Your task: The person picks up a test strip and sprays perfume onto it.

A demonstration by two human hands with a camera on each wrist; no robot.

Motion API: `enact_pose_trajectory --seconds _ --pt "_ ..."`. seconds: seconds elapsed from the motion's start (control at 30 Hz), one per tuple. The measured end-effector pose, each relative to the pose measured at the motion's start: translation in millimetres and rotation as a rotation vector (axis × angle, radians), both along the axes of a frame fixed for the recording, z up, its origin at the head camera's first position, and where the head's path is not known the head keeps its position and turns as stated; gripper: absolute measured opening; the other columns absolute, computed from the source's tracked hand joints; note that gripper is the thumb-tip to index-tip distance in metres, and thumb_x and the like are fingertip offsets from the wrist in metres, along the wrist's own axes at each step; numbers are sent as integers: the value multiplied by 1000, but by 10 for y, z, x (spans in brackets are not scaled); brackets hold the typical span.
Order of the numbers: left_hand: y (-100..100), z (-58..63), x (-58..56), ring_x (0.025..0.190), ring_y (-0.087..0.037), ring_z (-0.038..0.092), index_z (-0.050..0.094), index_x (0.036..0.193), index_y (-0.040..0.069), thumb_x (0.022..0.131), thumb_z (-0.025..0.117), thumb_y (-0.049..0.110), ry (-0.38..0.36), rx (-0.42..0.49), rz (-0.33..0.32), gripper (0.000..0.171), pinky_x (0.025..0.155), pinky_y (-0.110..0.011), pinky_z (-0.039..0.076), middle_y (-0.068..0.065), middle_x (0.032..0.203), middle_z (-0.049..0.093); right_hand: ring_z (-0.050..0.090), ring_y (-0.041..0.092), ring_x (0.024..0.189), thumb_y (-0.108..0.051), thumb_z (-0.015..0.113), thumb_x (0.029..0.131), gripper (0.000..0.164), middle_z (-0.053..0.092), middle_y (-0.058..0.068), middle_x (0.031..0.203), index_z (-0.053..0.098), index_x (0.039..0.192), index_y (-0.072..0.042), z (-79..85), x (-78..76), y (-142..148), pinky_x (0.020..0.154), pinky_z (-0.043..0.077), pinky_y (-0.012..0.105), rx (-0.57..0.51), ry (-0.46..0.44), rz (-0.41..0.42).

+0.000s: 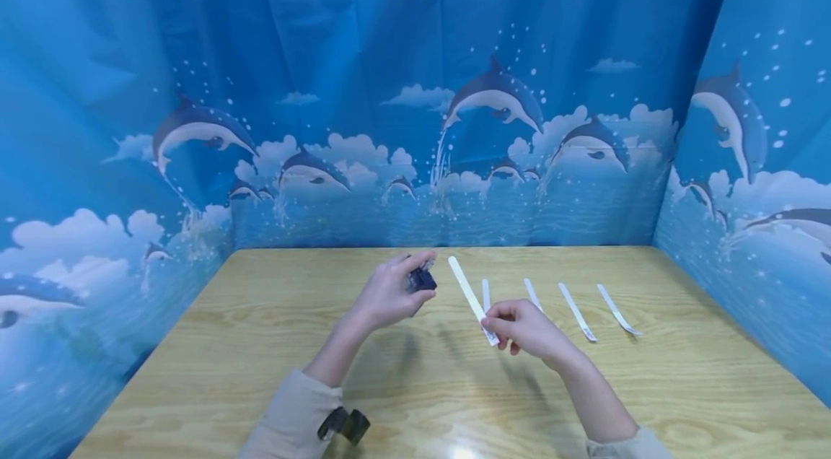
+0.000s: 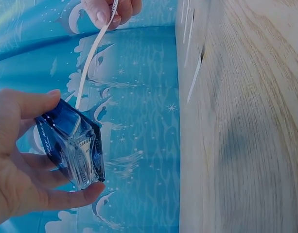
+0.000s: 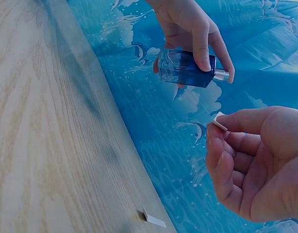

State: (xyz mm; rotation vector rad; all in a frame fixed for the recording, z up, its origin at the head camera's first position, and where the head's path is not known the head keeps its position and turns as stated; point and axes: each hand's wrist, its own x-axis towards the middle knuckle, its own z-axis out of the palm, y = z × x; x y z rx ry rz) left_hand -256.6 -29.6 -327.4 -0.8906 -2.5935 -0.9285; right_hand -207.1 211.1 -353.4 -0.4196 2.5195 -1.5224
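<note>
My left hand [image 1: 388,294] grips a blue glass perfume bottle [image 3: 187,68] above the table, thumb and fingers round its sides. In the right wrist view the bottle lies sideways, its silver spray nozzle [image 3: 220,74] uncapped, with a fingertip at the nozzle's top. Between thumb and fingertips, my right hand [image 1: 527,333] pinches a white paper test strip [image 1: 466,289] by its lower end. The strip's free end points up and away, close to the bottle but apart from it in the head view. Several similar strips [image 1: 577,312] lie behind and beside the right hand.
The light wooden table [image 1: 214,351] reaches back to a blue curtain [image 1: 389,47] printed with dolphins. That curtain also stands along the left and right sides. A dark wrist device [image 1: 344,425] sits by the left sleeve.
</note>
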Motion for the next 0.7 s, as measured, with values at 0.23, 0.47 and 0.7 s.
enact_pose_trajectory --seconds 0.23,0.47,0.7 --pt "-20 -32 15 103 -28 56 48 136 21 81 73 22 -32 38 -8 61 80 -41 50 -10 123 57 50 15 58 -18 56 92 21 50 1 60 62 83 0 5 3 3 47 42 25 3 -2 -2" --pt "-24 -78 15 108 -27 55 47 137 22 80 74 20 -71 104 -5 63 81 -40 50 -9 127 54 50 16 59 -18 56 92 21 50 1 60 62 85 1 -7 -15 21 48 42 25 -9 -11 -12" --pt "-23 -129 21 107 -29 53 48 135 23 79 75 19 -98 153 8 63 82 -46 48 -12 124 55 48 13 59 -16 57 92 21 52 1 62 62 87 3 -18 -31 38 49 41 23 -44 -42 -16"
